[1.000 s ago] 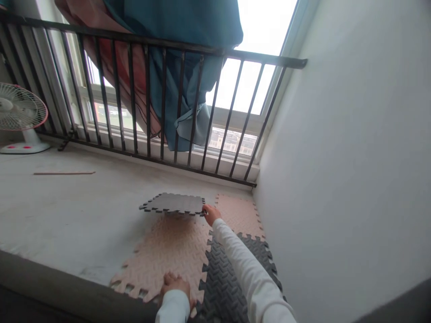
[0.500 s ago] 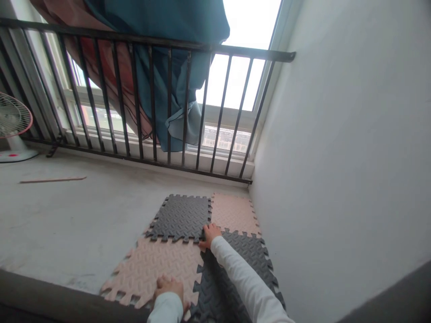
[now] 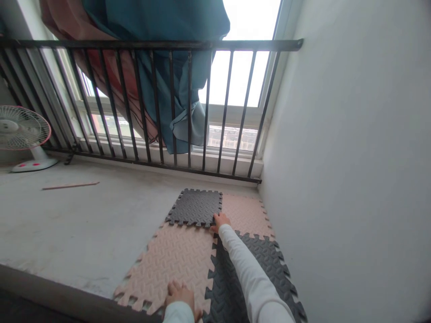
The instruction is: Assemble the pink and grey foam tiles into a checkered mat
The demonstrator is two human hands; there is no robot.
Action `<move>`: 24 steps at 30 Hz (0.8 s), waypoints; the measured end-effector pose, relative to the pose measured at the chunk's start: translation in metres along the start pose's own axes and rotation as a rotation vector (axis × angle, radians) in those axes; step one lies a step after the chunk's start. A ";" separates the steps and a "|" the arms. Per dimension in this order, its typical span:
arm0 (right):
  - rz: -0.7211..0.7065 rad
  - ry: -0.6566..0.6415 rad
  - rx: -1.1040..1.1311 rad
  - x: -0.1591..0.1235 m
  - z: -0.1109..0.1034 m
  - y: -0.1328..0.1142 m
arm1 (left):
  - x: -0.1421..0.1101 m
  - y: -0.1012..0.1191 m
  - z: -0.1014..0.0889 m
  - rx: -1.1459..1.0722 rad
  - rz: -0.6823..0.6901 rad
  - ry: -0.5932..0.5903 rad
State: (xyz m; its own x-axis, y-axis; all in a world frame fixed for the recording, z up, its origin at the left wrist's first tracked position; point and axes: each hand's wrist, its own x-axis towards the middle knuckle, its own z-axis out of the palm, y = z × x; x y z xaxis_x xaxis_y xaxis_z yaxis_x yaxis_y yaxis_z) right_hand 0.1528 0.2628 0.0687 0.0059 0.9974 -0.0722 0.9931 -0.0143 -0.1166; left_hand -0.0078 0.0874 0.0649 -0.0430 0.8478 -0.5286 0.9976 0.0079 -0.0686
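Note:
My right hand (image 3: 221, 221) is closed at the near right corner of the back dark grey foam mat tile (image 3: 197, 206), its fingers over the corner. My left hand (image 3: 181, 295) lies with its fingers flat on the near pink foam mat tile (image 3: 178, 255), close to that tile's front edge. The two tiles meet along the dark one's near edge; I cannot tell whether their teeth interlock. To their right lie another pink tile (image 3: 247, 215) at the back and a dark grey tile (image 3: 269, 258) in front, partly hidden by my right sleeve.
A white wall (image 3: 346, 157) rises along the right side of the mats. Behind them runs a black railing (image 3: 168, 167), with a blue and red curtain (image 3: 151, 27) over it. A fan (image 3: 23, 134) stands at the left, and a thin stick (image 3: 70, 185) lies on the floor.
The back dark tile has slid toward the railing together with my right hand, and more of the near pink tile shows. My left hand stays on the pink tile. The view has tilted slightly.

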 end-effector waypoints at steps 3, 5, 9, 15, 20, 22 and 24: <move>0.020 -0.006 0.009 0.007 0.007 0.004 | 0.000 0.000 -0.002 -0.010 -0.008 -0.028; 0.028 -0.013 0.019 0.010 0.010 0.004 | 0.000 0.000 -0.003 -0.011 0.000 -0.037; 0.042 -0.020 0.021 0.010 0.014 0.002 | 0.001 0.000 -0.001 -0.017 -0.006 -0.028; 0.064 -0.021 0.013 0.006 0.019 0.000 | 0.004 -0.001 0.004 -0.008 -0.004 -0.007; 0.056 -0.035 0.020 0.006 0.019 0.000 | 0.003 -0.002 0.003 -0.005 -0.002 -0.010; 0.060 -0.037 0.015 0.007 0.017 -0.002 | 0.003 -0.003 0.004 0.011 0.001 -0.006; 0.065 -0.049 0.010 0.006 0.015 -0.004 | 0.004 -0.003 0.005 0.037 0.004 0.007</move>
State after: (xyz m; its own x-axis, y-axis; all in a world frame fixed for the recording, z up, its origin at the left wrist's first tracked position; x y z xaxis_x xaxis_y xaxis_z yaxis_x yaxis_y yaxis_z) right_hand 0.1474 0.2678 0.0542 0.0641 0.9897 -0.1278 0.9896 -0.0796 -0.1200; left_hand -0.0110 0.0880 0.0588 -0.0384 0.8517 -0.5227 0.9951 -0.0149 -0.0974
